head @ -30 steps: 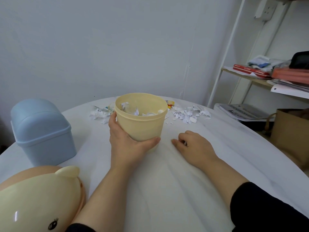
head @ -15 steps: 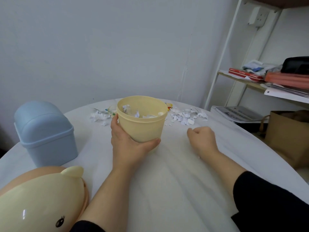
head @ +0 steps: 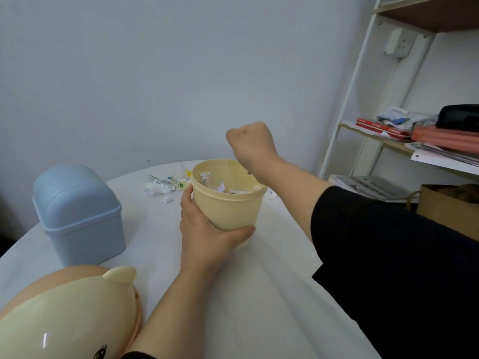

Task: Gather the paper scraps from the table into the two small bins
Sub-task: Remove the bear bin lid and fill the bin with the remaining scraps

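- The yellow bin (head: 228, 208) stood upright and uncovered on the white counter (head: 259, 294), near its middle.
- The left hand (head: 204, 237) gripped the yellow bin low on its near side. Its fingers (head: 187, 200) wrapped round the left wall and the thumb lay across the front near the base.
- The right hand (head: 252, 146) was raised in the air just above the bin's far right rim. Its fingers were curled tight into a fist with the back of the hand towards the camera. Whether anything was inside the fist could not be told.
- White scraps (head: 220, 186) lay inside the yellow bin, below its rim.
- More scraps sat in a loose pile (head: 158, 189) on the counter, just behind and left of the yellow bin. A few more showed past its right side, partly hidden by the right forearm.
- The blue bin (head: 77, 213), with its domed cover on, stood on the counter to the left, apart from the yellow bin.
- A cream bear-faced lid (head: 64, 320) lay at the near left edge of the counter.
- A white shelf (head: 388, 141) with red books and papers stood at the right against the wall, with a brown bag (head: 445, 211) below it.
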